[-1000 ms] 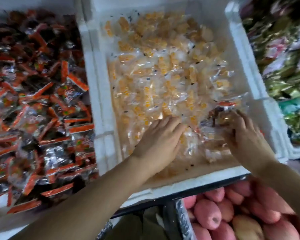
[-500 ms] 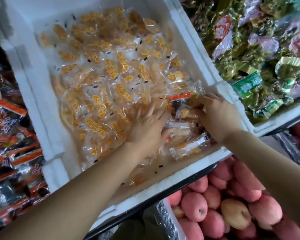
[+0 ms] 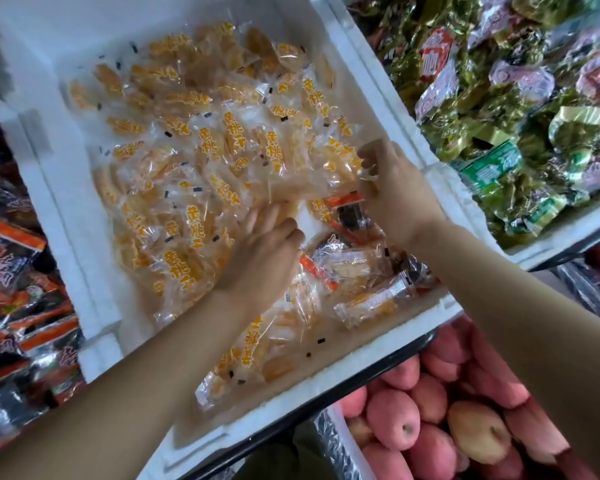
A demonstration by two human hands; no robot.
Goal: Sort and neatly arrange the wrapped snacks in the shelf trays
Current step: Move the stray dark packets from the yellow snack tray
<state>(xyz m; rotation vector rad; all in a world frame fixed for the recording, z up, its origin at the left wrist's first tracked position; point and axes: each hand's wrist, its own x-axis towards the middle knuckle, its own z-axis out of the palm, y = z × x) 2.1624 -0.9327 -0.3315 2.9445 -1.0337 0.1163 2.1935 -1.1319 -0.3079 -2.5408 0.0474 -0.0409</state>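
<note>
two hands are in the middle white tray (image 3: pixel 378 109), which is full of yellow snack packs (image 3: pixel 194 220). the left hand (image 3: pixel 264 251) lies on the pile with its fingers out straight and a bit blurry. it holds nothing and just presses the packs down. the right hand (image 3: pixel 395 192) is at the right side of the tray, close to the wall. its fingers are curled and seem to pinch the edge of a yellow pack (image 3: pixel 340 161). right beside that hand lies an orange-striped pack (image 3: pixel 345 199) with dark stuff inside, and a few more like it sit in the near right corner. i think these do not belong here, since they look like the red and black packs (image 3: pixel 21 271) in the left tray. the far part of the middle tray looks sorted, all yellow, but the near right corner is mixed up. to do this step well, the left hand should hold the good packs down so they do not slide, while the right hand lifts the yellow pack off the odd ones. pinch only one wrapper, as they look slippery. then the odd ones can be picked out. green packs (image 3: pixel 499 140) fill the right tray, and pink fruit (image 3: pixel 430 427) sits below the trays, so nothing should drop down there.
</note>
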